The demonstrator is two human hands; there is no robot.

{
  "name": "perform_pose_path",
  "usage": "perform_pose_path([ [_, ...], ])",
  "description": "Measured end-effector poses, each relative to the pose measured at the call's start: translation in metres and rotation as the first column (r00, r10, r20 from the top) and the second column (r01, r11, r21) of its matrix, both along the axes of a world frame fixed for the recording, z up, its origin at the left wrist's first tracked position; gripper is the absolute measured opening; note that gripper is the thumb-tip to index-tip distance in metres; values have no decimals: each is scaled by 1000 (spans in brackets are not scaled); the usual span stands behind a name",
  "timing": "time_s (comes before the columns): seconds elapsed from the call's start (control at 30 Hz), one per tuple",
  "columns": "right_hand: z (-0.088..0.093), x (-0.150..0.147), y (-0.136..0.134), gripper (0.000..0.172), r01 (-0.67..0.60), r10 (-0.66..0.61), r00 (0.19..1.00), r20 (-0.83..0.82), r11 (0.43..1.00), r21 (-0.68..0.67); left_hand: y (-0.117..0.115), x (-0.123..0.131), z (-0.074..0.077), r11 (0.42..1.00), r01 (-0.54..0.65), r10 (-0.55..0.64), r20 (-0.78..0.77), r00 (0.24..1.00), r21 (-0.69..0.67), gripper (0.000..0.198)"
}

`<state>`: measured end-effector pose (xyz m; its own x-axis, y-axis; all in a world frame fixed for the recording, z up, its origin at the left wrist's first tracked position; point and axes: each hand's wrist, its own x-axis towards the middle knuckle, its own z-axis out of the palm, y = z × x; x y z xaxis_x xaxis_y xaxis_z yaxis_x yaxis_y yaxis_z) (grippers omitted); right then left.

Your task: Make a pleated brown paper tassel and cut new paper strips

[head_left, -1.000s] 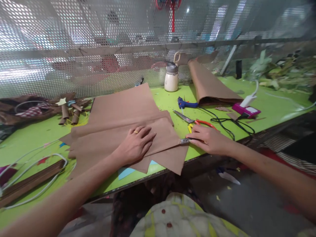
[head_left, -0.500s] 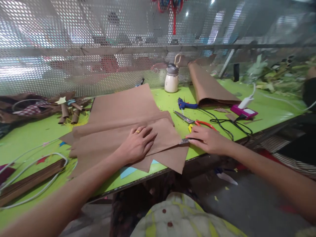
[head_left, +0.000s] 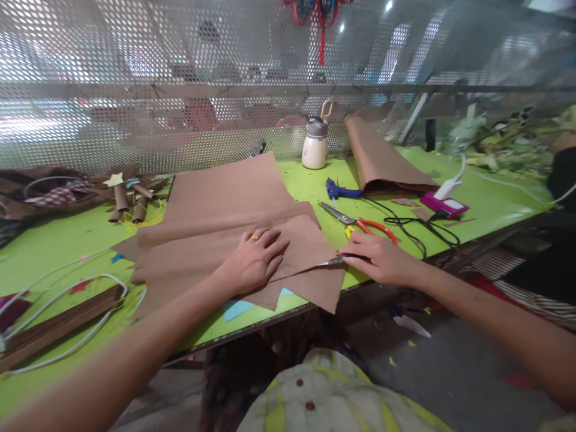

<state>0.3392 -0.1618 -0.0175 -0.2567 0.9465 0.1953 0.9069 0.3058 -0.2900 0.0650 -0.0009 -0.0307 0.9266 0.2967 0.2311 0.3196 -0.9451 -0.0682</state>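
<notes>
My left hand (head_left: 256, 258) lies palm down with fingers spread on the brown kraft paper (head_left: 225, 186), pressing it against the table. The paper lies in overlapping layers, its lower corners reaching the table's front edge. In my right hand (head_left: 378, 255) is a knife (head_left: 332, 261) with a thin metal blade and a dark handle, mostly covered by my fingers. Its blade points left and lies along the edge of the top paper layer; the tip meets the paper. Just beyond my right hand rest scissors (head_left: 351, 222) with orange and yellow handles.
Behind the scissors lie a blue glue gun (head_left: 342, 191) and a folded brown sheet (head_left: 382, 156). A white bottle (head_left: 315, 144) stands by the perforated metal screen (head_left: 157, 114). A purple power socket (head_left: 445, 205) with cables sits right. Paper strips (head_left: 63, 324) and small rolled pieces (head_left: 130, 204) lie left.
My right hand has shifted slightly, and more of the knife blade now shows at the paper's edge. My left hand stays pressed on the paper. The view has moved a little.
</notes>
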Motion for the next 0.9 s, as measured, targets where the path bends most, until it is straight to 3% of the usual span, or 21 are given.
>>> perform_pose_path([
  [0.17,-6,-15,12,22,3,-3,1000,7,999,46,0,0,-1,1000,-1,1,15,1000,-22,39],
  [0.37,-11,-21,6,14,121,-119,989,-91,993,17,0,0,-2,999,-18,18,12,1000,-44,41],
  [0.63,-8,-19,-4,12,83,-83,993,-81,996,8,-1,0,0,998,-12,12,12,1000,-62,41],
  [0.9,-8,-54,11,10,98,-90,986,-139,994,54,-2,0,-4,999,-17,18,30,999,-47,41],
])
